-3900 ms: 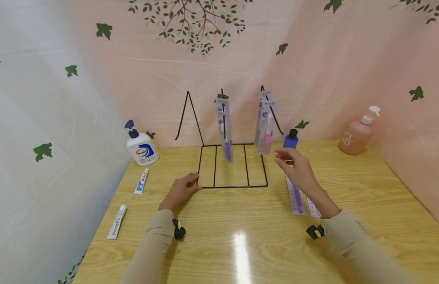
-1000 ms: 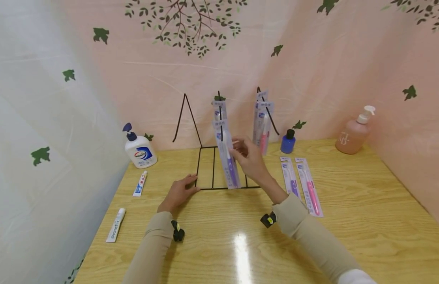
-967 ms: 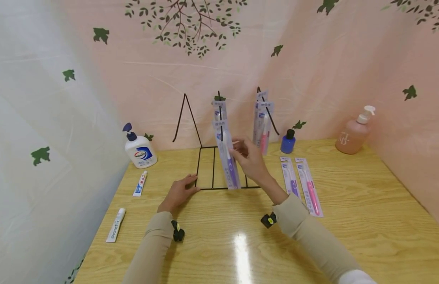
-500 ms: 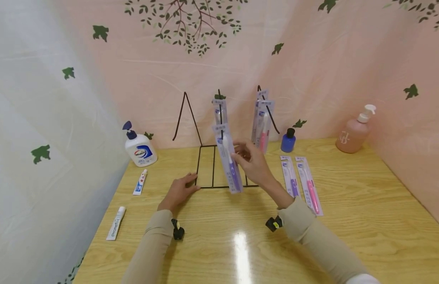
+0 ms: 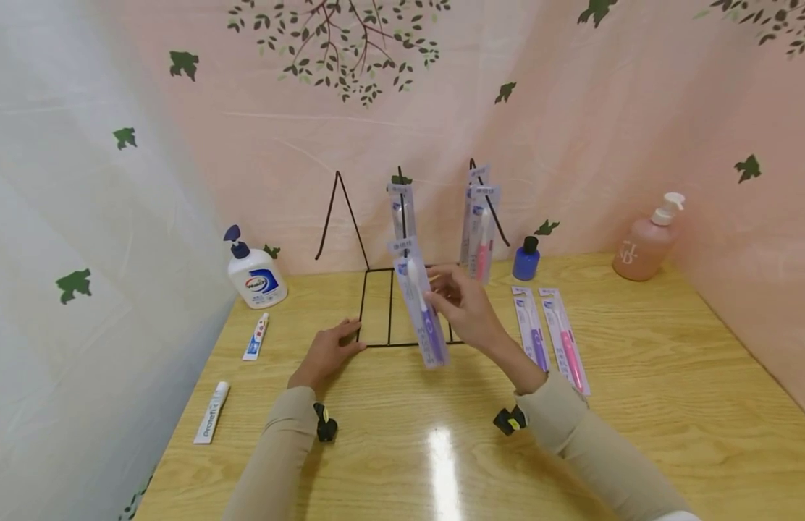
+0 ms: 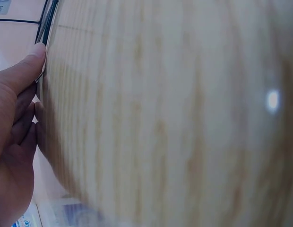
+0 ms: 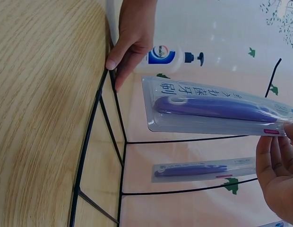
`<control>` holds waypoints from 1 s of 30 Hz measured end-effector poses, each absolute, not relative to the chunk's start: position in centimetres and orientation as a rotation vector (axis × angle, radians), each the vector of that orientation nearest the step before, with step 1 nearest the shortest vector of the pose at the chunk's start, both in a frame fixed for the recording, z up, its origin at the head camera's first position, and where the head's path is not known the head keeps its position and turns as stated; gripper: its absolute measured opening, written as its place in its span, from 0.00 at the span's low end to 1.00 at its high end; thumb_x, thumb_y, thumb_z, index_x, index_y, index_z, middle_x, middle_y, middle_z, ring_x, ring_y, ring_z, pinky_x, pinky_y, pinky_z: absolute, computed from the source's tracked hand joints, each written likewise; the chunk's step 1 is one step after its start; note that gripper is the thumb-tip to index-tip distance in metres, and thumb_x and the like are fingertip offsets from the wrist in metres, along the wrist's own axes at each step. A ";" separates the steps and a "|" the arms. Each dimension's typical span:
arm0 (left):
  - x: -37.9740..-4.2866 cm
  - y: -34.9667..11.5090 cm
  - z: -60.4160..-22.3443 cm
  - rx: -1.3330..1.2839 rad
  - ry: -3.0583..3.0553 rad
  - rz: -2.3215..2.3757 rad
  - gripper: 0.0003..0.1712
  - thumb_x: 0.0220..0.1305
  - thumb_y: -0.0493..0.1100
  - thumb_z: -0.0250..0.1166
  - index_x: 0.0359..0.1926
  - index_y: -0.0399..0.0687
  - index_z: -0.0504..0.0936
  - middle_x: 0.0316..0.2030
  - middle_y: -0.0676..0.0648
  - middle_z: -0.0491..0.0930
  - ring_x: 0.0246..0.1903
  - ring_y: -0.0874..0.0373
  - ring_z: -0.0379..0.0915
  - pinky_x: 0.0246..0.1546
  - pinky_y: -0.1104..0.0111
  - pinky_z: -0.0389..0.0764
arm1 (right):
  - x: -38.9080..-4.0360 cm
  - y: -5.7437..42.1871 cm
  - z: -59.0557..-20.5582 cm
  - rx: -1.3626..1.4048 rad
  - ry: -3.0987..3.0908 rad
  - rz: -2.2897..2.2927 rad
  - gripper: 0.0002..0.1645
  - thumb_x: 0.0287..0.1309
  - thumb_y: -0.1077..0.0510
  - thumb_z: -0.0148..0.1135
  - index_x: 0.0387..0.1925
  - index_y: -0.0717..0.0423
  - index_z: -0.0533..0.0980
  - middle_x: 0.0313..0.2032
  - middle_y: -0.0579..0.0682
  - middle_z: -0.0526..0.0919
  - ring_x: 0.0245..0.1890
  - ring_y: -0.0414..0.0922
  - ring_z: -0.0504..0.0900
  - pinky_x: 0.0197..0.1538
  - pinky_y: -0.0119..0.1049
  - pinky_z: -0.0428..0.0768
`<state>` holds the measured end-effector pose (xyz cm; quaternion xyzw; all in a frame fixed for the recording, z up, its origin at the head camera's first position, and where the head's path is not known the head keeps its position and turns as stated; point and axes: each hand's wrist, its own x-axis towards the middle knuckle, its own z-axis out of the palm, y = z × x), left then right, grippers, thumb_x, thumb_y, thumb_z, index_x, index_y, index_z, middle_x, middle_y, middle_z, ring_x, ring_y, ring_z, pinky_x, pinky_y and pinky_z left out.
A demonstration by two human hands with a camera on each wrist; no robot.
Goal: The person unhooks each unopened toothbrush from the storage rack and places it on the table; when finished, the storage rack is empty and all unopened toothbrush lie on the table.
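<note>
My right hand (image 5: 464, 304) pinches a packaged purple toothbrush (image 5: 420, 304) by its right edge, in front of the rack's middle hook. Its top overlaps the hook's tip; I cannot tell whether it still hangs on it. Another packaged toothbrush (image 5: 402, 206) hangs further back on that hook, and its purple handle (image 7: 191, 170) shows in the right wrist view. The black wire display rack (image 5: 389, 307) stands on the table. At its front left corner my left hand (image 5: 326, 354) rests, thumb and fingertips touching the wire. Packaged toothbrushes, one pink (image 5: 483, 239), hang on the right hook.
Two packaged toothbrushes, purple (image 5: 531, 329) and pink (image 5: 565, 344), lie on the table at right. Behind them stand a blue bottle (image 5: 526, 260) and a pink pump bottle (image 5: 646, 242). At left are a white pump bottle (image 5: 258, 278) and two toothpaste tubes (image 5: 255, 336).
My right hand, earlier without a toothbrush beside the right hook, has gone to the middle hook and gripped the purple toothbrush. Lately that packet has come forward and down. My left hand stayed put.
</note>
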<state>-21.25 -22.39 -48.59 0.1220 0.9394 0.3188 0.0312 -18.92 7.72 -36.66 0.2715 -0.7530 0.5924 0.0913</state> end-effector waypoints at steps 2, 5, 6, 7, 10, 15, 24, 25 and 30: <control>-21.2 -22.4 -48.6 0.375 2.894 0.985 0.32 0.64 0.50 0.63 0.67 0.47 0.69 0.69 0.38 0.61 0.70 0.44 0.56 0.68 0.48 0.60 | -18.4 7.7 -36.2 0.808 -2.246 1.763 0.18 0.64 0.66 0.57 0.55 0.60 0.71 0.37 0.61 0.83 0.30 0.56 0.80 0.29 0.29 0.76; -21.2 -22.4 -48.7 0.370 2.891 0.993 0.32 0.64 0.50 0.63 0.67 0.47 0.69 0.69 0.38 0.61 0.70 0.45 0.55 0.68 0.49 0.59 | -17.5 7.7 -35.2 0.808 -2.269 1.767 0.18 0.64 0.68 0.56 0.55 0.64 0.71 0.38 0.63 0.82 0.30 0.58 0.79 0.29 0.28 0.76; -21.2 -22.4 -48.7 0.375 2.889 0.994 0.32 0.64 0.50 0.63 0.67 0.47 0.69 0.69 0.39 0.61 0.70 0.45 0.55 0.68 0.49 0.60 | -17.2 7.8 -35.0 0.808 -2.277 1.766 0.18 0.63 0.69 0.55 0.55 0.65 0.70 0.38 0.64 0.82 0.31 0.59 0.79 0.29 0.28 0.76; -21.3 -22.4 -48.7 0.380 2.890 0.994 0.32 0.64 0.50 0.63 0.67 0.47 0.69 0.69 0.39 0.61 0.70 0.45 0.55 0.68 0.49 0.60 | -17.0 7.8 -34.8 0.809 -2.286 1.765 0.18 0.63 0.69 0.55 0.55 0.66 0.70 0.38 0.64 0.82 0.31 0.59 0.79 0.30 0.29 0.76; -21.3 -22.4 -48.8 0.388 2.889 0.997 0.32 0.64 0.50 0.63 0.67 0.47 0.69 0.69 0.40 0.61 0.70 0.45 0.55 0.68 0.49 0.60 | -16.7 7.8 -34.6 0.805 -2.306 1.764 0.18 0.64 0.70 0.55 0.55 0.66 0.70 0.39 0.64 0.82 0.32 0.59 0.79 0.31 0.32 0.78; -21.3 -22.5 -48.9 0.397 2.896 0.996 0.32 0.64 0.50 0.63 0.67 0.47 0.69 0.69 0.39 0.61 0.70 0.45 0.55 0.68 0.49 0.60 | -17.2 8.0 -35.8 0.802 -2.303 1.772 0.19 0.64 0.67 0.56 0.56 0.61 0.71 0.40 0.61 0.83 0.34 0.54 0.81 0.34 0.32 0.79; -21.3 -22.5 -48.9 0.392 2.892 0.997 0.32 0.64 0.50 0.63 0.67 0.47 0.69 0.69 0.39 0.62 0.70 0.46 0.56 0.68 0.50 0.60 | -17.0 9.4 -37.1 0.769 -2.321 1.744 0.18 0.65 0.60 0.58 0.55 0.55 0.72 0.41 0.56 0.83 0.36 0.48 0.82 0.39 0.31 0.80; -21.3 -22.5 -48.9 0.389 2.891 0.998 0.32 0.64 0.50 0.63 0.67 0.47 0.69 0.69 0.40 0.62 0.70 0.46 0.55 0.68 0.50 0.60 | -16.9 9.7 -37.2 0.764 -2.325 1.741 0.17 0.65 0.60 0.58 0.55 0.55 0.71 0.41 0.56 0.83 0.36 0.48 0.81 0.39 0.31 0.80; -21.3 -22.5 -48.9 0.390 2.902 0.988 0.32 0.64 0.50 0.63 0.67 0.47 0.69 0.68 0.39 0.62 0.70 0.45 0.56 0.68 0.50 0.61 | -16.9 11.2 -37.8 0.727 -2.336 1.716 0.18 0.65 0.60 0.58 0.56 0.56 0.70 0.41 0.57 0.83 0.35 0.46 0.81 0.38 0.31 0.80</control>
